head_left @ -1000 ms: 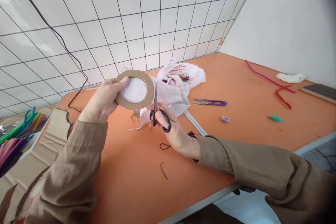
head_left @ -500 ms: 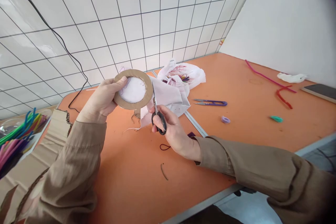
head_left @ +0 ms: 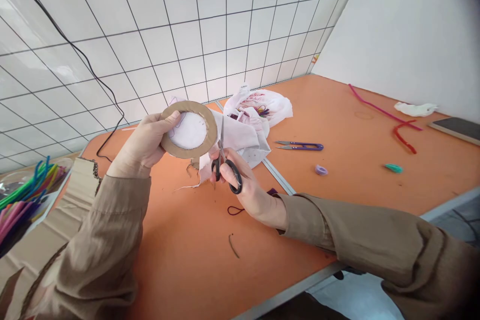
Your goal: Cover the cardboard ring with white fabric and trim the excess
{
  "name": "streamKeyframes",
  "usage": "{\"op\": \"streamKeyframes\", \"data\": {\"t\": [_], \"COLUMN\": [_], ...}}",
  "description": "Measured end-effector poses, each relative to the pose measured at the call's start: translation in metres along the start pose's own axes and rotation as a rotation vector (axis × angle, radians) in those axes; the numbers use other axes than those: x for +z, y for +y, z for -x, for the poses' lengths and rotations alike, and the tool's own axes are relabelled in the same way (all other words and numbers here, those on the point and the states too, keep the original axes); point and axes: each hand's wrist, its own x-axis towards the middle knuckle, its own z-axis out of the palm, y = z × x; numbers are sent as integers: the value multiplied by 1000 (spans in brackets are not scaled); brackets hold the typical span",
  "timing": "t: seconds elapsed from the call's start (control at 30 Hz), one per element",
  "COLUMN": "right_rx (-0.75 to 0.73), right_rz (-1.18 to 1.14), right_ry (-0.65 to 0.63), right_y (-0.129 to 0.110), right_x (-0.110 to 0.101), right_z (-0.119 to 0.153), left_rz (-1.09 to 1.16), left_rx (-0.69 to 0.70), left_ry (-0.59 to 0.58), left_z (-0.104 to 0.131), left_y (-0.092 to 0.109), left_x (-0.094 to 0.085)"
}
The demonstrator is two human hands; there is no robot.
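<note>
A round cardboard ring [head_left: 210, 132] is pinched at its left side by my left hand [head_left: 144, 142], thumb on top. White cloth [head_left: 189, 131] with purple lines shows through the ring's opening and spreads out behind it to the right. My right hand [head_left: 245, 185] has its fingers in the black handles of a pair of scissors [head_left: 234, 176]. The scissors' blades point up beside the ring's right edge, at the cloth, and their handles are spread apart. A ragged cloth edge hangs below the ring.
Behind the cloth lies a white plastic bag [head_left: 279, 107] with threads. Purple thread snips [head_left: 303, 146], a lilac ring [head_left: 321, 170], a green bundle [head_left: 393, 167], a red pipe cleaner [head_left: 403, 139] and a phone [head_left: 457, 127] lie rightward. Cardboard [head_left: 71, 200] and colourful pipe cleaners [head_left: 26, 185] are at left.
The scissors' handles have spread apart and the blades have opened beside the ring. My left hand still holds the ring in nearly the same place.
</note>
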Motion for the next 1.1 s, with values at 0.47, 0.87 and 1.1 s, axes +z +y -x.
{"op": "streamKeyframes", "data": {"t": [0.47,0.87,1.1], "right_rx": [92,40,45], "right_rz": [-5,-39,-19], "right_ry": [106,-7,-4], "right_y": [8,1,0], "right_x": [-1,-1,-1], "right_z": [2,4,4], "left_rz": [-10,-3,-19], "left_rx": [2,-1,14], "left_ry": [18,1,-13], "left_z": [7,2,2], "left_y": [7,4,2], "left_x": [10,3,2]}}
